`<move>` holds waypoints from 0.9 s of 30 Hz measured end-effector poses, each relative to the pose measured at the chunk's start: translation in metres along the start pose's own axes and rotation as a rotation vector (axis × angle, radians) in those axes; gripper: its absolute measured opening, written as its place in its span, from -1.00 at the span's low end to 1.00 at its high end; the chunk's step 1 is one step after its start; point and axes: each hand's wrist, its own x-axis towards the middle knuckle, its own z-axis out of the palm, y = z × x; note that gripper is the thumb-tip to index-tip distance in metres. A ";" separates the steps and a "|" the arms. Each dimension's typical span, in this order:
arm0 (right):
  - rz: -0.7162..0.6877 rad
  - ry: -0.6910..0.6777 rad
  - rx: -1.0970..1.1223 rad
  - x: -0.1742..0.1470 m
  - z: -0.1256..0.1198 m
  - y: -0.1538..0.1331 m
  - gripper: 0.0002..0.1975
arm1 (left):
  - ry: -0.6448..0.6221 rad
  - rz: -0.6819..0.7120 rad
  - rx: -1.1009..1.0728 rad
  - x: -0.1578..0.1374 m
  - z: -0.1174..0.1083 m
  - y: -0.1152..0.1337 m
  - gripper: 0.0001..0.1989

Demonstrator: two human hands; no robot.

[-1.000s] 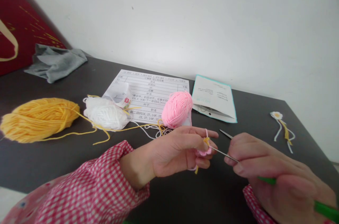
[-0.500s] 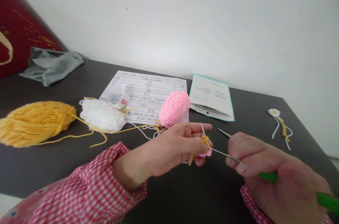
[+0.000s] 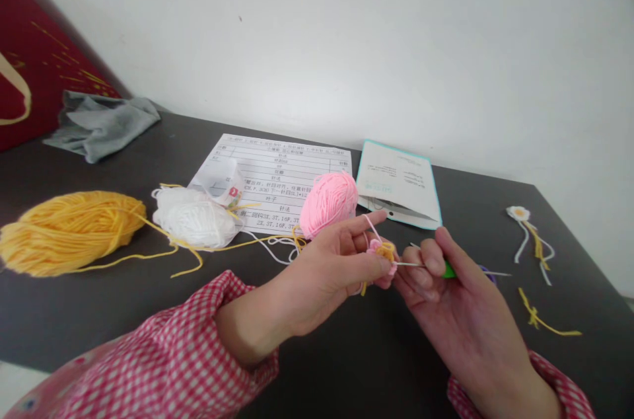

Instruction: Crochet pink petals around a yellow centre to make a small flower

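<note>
My left hand point(image 3: 327, 273) pinches a small pink and yellow crocheted piece point(image 3: 382, 250) between thumb and fingers. A pink strand point(image 3: 372, 227) runs up from the piece and over my raised index finger. My right hand point(image 3: 465, 320) is closed around a crochet hook point(image 3: 448, 269) with a green handle. Its thin metal shaft reaches left to the piece; the tip is hidden there. Partly covered by my right hand lies a metal item with a purple part point(image 3: 488, 273), its kind unclear.
Yellow yarn point(image 3: 74, 230), white yarn point(image 3: 193, 217) and pink yarn point(image 3: 329, 204) lie across the table. Behind them are a printed sheet point(image 3: 282, 161) and a blue-edged packet point(image 3: 396, 174). A crocheted daisy point(image 3: 518, 213) and yellow yarn scraps point(image 3: 533, 316) lie right. A grey cloth point(image 3: 104, 128) touches a red bag point(image 3: 44, 69).
My right hand has moved left, closer to the crocheted piece, and turned, its thumb now raised. The yellow scraps and purple part on the right have come into sight.
</note>
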 end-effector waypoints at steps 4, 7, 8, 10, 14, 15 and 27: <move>0.083 -0.024 0.081 0.001 -0.002 0.004 -0.67 | 0.011 0.001 0.021 0.000 0.000 0.000 -0.24; 0.131 -0.032 0.118 0.002 -0.003 0.006 -0.67 | 0.007 -0.007 0.026 0.000 0.000 -0.001 -0.28; 0.142 -0.035 0.122 0.002 -0.004 0.007 -0.67 | 0.000 -0.011 0.022 0.001 -0.001 -0.002 -0.30; 0.148 -0.041 0.114 0.002 -0.005 0.007 -0.67 | -0.016 -0.020 0.010 0.001 -0.002 -0.004 -0.36; 0.038 -0.058 0.013 0.000 -0.003 0.003 -0.66 | -0.050 -0.051 -0.076 0.002 -0.004 -0.006 -0.49; -0.024 -0.062 -0.039 -0.001 -0.002 0.002 -0.64 | -0.062 -0.067 -0.112 0.003 -0.004 -0.006 -0.53; -0.980 -0.424 -0.944 -0.013 -0.026 -0.018 -0.62 | -0.148 -0.331 -0.347 0.000 -0.004 -0.001 -0.77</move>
